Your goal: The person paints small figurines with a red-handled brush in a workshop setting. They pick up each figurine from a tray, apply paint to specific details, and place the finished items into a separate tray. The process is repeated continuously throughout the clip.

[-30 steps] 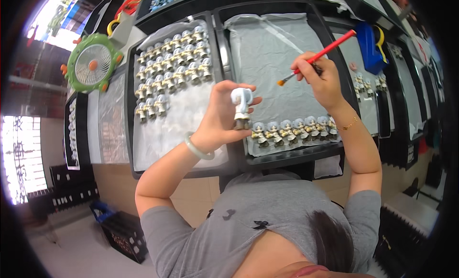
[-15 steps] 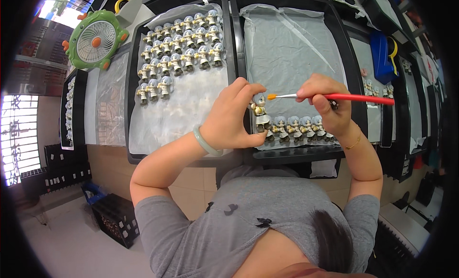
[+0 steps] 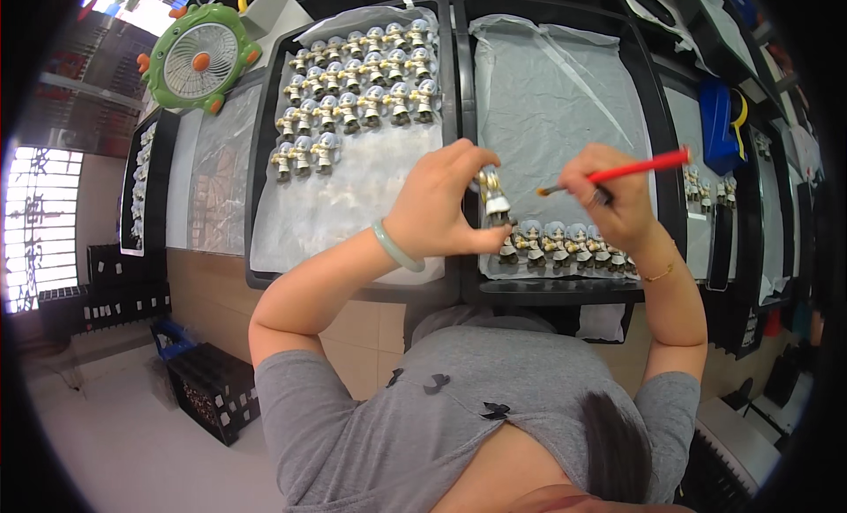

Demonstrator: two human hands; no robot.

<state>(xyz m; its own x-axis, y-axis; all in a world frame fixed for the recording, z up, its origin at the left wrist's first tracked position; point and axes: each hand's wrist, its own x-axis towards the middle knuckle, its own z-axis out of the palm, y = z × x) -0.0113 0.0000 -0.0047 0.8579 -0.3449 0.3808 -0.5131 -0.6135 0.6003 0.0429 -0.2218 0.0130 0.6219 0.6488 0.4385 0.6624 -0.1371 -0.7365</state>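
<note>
Between the thumb and fingers of my left hand (image 3: pixel 437 200) is a small figurine (image 3: pixel 497 202) with a white-and-gold outfit and dark feet; my fingers partly hide its head. My right hand (image 3: pixel 616 200) grips a paintbrush (image 3: pixel 644 164) with a red handle and an orange-brown tip. That tip points left toward the figurine, with a gap between them. A small dark thing shows by the right fingers, too unclear to name. Below my hands, a row of similar pale-haired figurines (image 3: pixel 556 242) lines the near edge of the right tray (image 3: pixel 556 288).
On the left, a black tray (image 3: pixel 265 209) lined with white paper holds several rows of figurines (image 3: pixel 353 76). A green animal-shaped fan (image 3: pixel 201 61) stands at the far left. To the right are a blue tape dispenser (image 3: pixel 719 125) and another tray with figurines (image 3: pixel 697 188).
The brush tip has moved away from the figurine's head and the handle now slants upward to the right. In my left hand the figurine has turned and tipped. The whole view has shifted slightly.
</note>
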